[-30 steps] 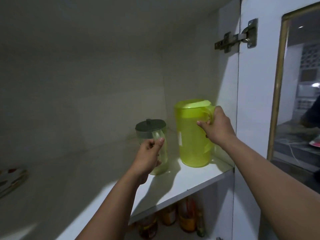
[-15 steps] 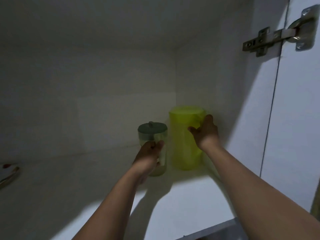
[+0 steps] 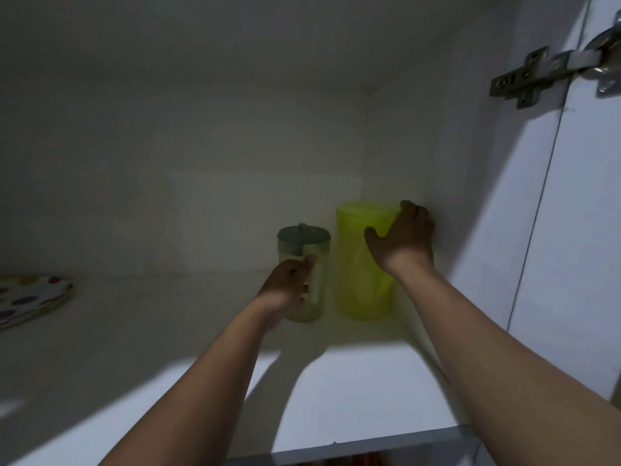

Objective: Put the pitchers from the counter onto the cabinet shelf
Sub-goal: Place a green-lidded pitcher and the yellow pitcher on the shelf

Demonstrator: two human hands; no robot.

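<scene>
Two pitchers stand upright on the white cabinet shelf (image 3: 353,381), deep in its back right corner. The tall yellow-green pitcher (image 3: 356,264) is on the right, close to the side wall. My right hand (image 3: 401,237) is wrapped around its upper right side where the handle is, hiding the handle. To its left stands the smaller clear pitcher with a dark grey lid (image 3: 304,240). My left hand (image 3: 289,284) is closed around its clear handle, thumb pointing up. The two pitchers nearly touch.
A plate with coloured dots (image 3: 30,297) lies on the shelf at the far left. The open cabinet door (image 3: 591,230) and its metal hinge (image 3: 551,72) are at the right. The shelf's front edge runs along the bottom.
Both pitchers have slid from the shelf's front edge back into the far right corner, with my hands still on them. The view has moved closer into the cabinet.
</scene>
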